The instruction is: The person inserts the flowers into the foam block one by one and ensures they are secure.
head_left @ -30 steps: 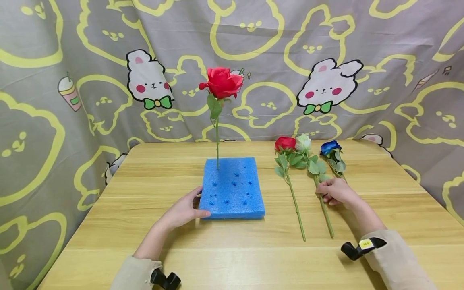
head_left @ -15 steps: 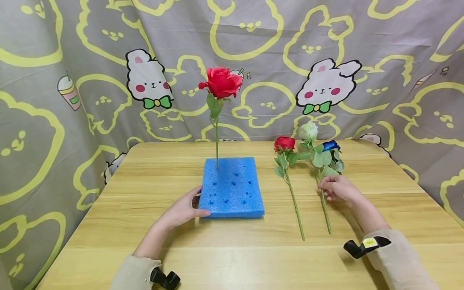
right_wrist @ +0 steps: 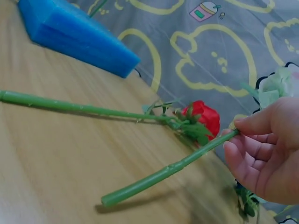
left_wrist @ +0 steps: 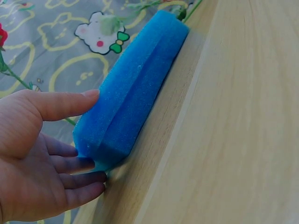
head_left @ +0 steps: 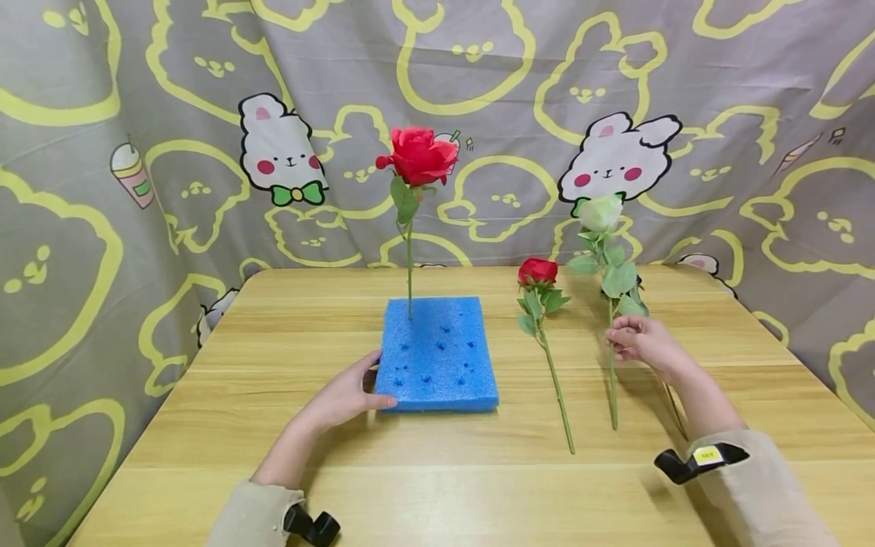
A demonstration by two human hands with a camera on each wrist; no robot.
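Note:
My right hand (head_left: 645, 346) pinches the stem of a white rose (head_left: 601, 213) between thumb and fingers. The rose stands nearly upright; in the right wrist view its cut stem end (right_wrist: 112, 198) is raised off the table. On a blue foam block (head_left: 444, 365) rests my left hand (head_left: 345, 395), thumb at the front left corner and fingers along the left side. In the left wrist view the thumb and fingers (left_wrist: 79, 198) look fairly straight against the block. A red rose (head_left: 417, 156) stands upright in the block's back left part. Several small holes dot its top.
Another red rose (head_left: 538, 272) lies on the wooden table (head_left: 273, 334) between block and right hand. Behind the held rose, a further stem (head_left: 675, 410) lies under the right arm, its blue bloom mostly hidden. A patterned curtain (head_left: 506, 91) hangs behind the table.
My right hand has lifted the white rose from the table, tilting its bloom upright and a little right, so it covers the blue rose. My left hand and the block have stayed put.

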